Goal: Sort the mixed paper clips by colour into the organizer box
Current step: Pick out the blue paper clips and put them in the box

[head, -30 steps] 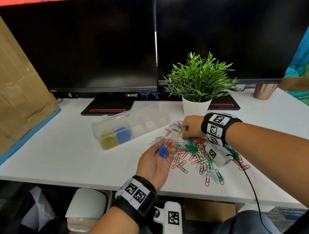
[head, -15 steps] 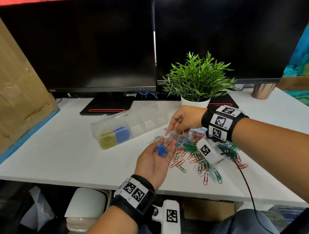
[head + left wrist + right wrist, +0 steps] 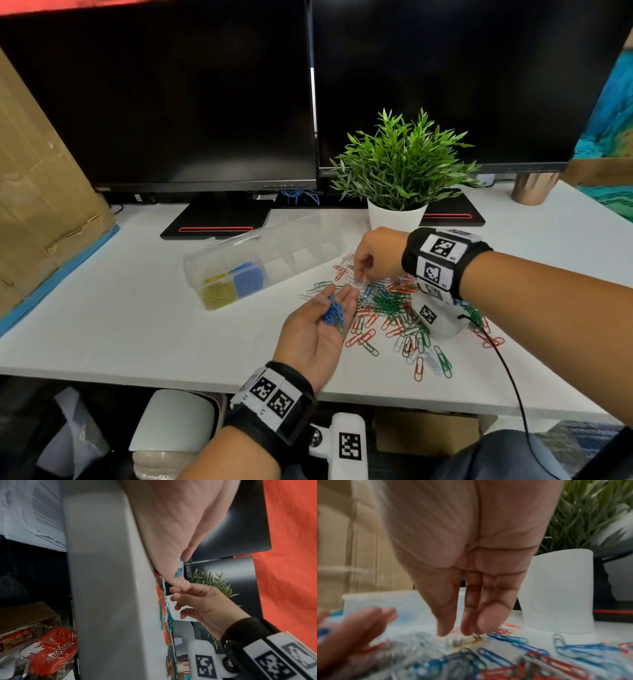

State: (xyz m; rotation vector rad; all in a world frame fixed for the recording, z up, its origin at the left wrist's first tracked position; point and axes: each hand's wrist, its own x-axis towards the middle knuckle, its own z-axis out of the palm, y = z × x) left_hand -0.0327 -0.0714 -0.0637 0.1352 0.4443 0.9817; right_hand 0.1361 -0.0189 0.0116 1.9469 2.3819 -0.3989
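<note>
A clear organizer box [image 3: 291, 253] lies on the white desk, with yellow clips [image 3: 217, 294] in its end compartment and blue clips [image 3: 248, 279] in the one beside it. To its right a mixed pile of red, green, blue and white paper clips [image 3: 394, 308] is spread out. My left hand [image 3: 308, 339] lies palm up beside the pile, fingers relaxed, and carries a small bunch of blue clips [image 3: 334, 311] [image 3: 178, 573]. My right hand [image 3: 363, 274] [image 3: 455, 632] points down at the pile's far left edge. Its fingertips [image 3: 467, 631] touch clips there, with the thumb slightly apart.
A potted plant [image 3: 397, 216] stands just behind my right hand. Two monitors on black bases [image 3: 219, 219] close off the back. Cardboard [image 3: 41, 205] leans at the left and a copper cup [image 3: 532, 188] stands at the back right. A black cable [image 3: 510, 377] runs off the desk's front edge.
My right hand rose from the pile to my left hand's fingertips, then came back down onto the pile's far left edge. The left hand stayed palm up with the blue clips.
</note>
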